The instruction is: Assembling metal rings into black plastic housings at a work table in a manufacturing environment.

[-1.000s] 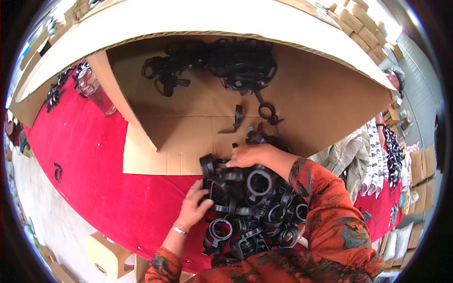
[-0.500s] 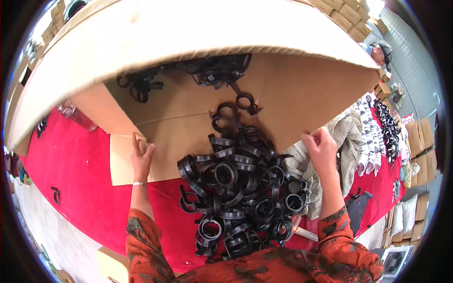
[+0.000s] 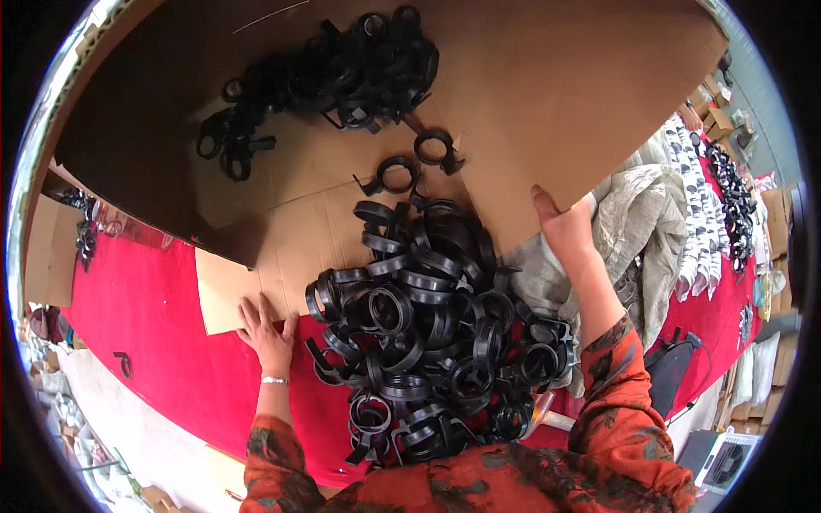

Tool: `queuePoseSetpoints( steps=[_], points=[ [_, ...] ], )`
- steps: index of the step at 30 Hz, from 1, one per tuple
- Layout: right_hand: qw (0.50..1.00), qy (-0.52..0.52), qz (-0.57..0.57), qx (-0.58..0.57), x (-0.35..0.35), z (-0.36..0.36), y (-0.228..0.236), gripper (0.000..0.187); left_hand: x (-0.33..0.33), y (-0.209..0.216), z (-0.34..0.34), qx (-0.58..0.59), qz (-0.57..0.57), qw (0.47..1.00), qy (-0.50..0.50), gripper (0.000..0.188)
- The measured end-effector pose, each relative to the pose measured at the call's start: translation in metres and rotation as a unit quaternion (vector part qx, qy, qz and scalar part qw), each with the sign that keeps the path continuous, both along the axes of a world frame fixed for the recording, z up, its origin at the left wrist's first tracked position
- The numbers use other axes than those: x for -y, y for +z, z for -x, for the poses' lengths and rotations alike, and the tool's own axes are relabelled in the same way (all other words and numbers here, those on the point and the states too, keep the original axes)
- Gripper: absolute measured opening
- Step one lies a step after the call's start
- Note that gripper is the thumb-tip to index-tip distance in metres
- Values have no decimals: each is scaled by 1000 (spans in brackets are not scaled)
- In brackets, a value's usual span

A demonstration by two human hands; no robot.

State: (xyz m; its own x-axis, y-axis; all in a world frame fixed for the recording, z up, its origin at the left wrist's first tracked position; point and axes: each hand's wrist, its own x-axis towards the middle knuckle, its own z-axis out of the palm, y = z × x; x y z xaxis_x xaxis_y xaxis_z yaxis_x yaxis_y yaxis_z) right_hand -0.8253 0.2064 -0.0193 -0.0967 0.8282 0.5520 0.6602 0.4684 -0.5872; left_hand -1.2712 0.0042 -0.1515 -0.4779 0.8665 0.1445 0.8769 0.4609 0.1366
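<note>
At the front of the red tabletop (image 3: 184, 342), a large cardboard box (image 3: 530, 103) lies with its open mouth toward the person. Main pile of black rings (image 3: 428, 308) (each with a short tab or bracket, where visible) sits directly in front of the person, partly on the box's lower flap (image 3: 231, 295) and partly on the red cloth. Second heap of rings (image 3: 359, 73) lies deep inside the box; two single rings (image 3: 396, 160) lie between heap and pile.

Left hand (image 3: 269, 342): fingers spread and flat over the flap's edge, gripping nothing, just beside the pile. Right hand (image 3: 569, 229): thumb against the inner face of the right side panel, other fingers hidden behind the cardboard; grip judged to be a pinch on the panel edge. Hands stand either side of the mouth, probably to steady the box from both sides. The flap lies flat, presumably so that no wall stands between heap and pile.

Nearby: grey sack (image 3: 650, 197) crumpled to the right of the box; rows of white wrapped pieces (image 3: 697, 205) beyond it. One stray black piece (image 3: 126, 366) lies well apart, far left.
</note>
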Motion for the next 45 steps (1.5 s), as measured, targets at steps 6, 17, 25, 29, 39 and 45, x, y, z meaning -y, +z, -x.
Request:
queuePoseSetpoints(
  steps=[6, 17, 25, 29, 39, 45],
  points=[
    [994, -55, 73, -53, -19, -26, 2, 15, -28, -3, 4, 18, 44, 999, 16, 74],
    [901, 29, 429, -59, 10, -15, 22, 33, -20, -4, 21, 77, -27, 991, -104, 54],
    [860, 44, 507, 50, 136, -92, 50, 29, 208, 64, -99, 480, -88, 859, -156, 61],
    [829, 40, 548, 109, 178, -135, 20, 27, 261, 32, -167, 450, -20, 882, -142, 91],
    [792, 159, 469, 356, 322, -168, -53, 38, 234, 1, -233, 284, -83, 952, -78, 77],
    [813, 204, 426, 341, 340, -194, -67, 30, 259, 21, -237, 266, -90, 959, -46, 69]
  ],
)
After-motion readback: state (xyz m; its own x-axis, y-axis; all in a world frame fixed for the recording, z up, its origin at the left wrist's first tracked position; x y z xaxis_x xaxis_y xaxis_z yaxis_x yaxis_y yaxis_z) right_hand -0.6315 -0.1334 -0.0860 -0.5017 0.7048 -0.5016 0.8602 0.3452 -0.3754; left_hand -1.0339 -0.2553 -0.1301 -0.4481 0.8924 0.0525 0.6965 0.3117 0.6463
